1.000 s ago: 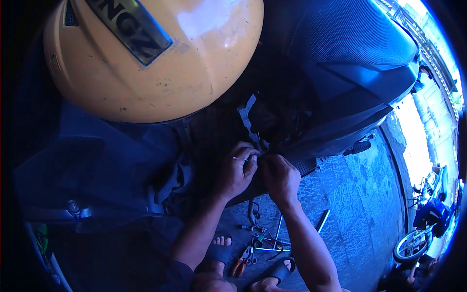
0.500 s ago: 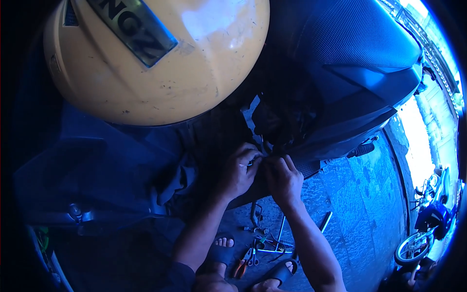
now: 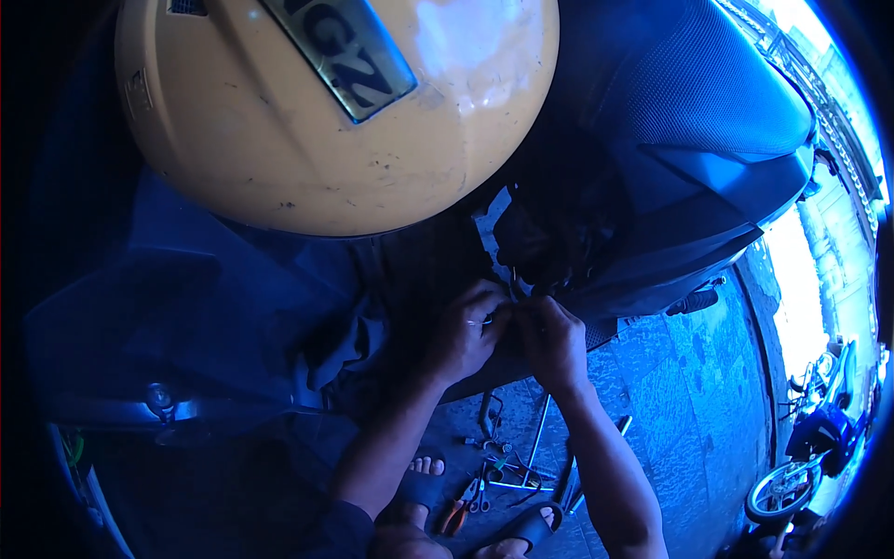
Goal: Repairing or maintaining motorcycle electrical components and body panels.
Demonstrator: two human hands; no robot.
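Note:
My left hand (image 3: 463, 334) and my right hand (image 3: 556, 343) meet in front of a dark motor scooter (image 3: 670, 219), below an open gap in its bodywork. Both are closed, with thumbs and fingers pinched together almost touching. Whatever lies between the fingertips is too small and dark to name. A ring or thin pale loop (image 3: 484, 321) shows at the left fingers. Just above the fingertips, a thin bright strand (image 3: 514, 272) stands out against the dark opening, where the inner parts are lost in shadow.
A scuffed cream-yellow helmet (image 3: 307, 158) fills the upper left. On the floor between my sandalled feet lie orange-handled pliers (image 3: 453, 515), scissors (image 3: 479, 498), a T-shaped metal wrench (image 3: 538, 438) and several small parts. Another motorbike (image 3: 810, 456) stands at the far right.
The helmet appears farther right as the view shifts slightly. My hands stay together at the same spot, still pinched, with the right one turned a little.

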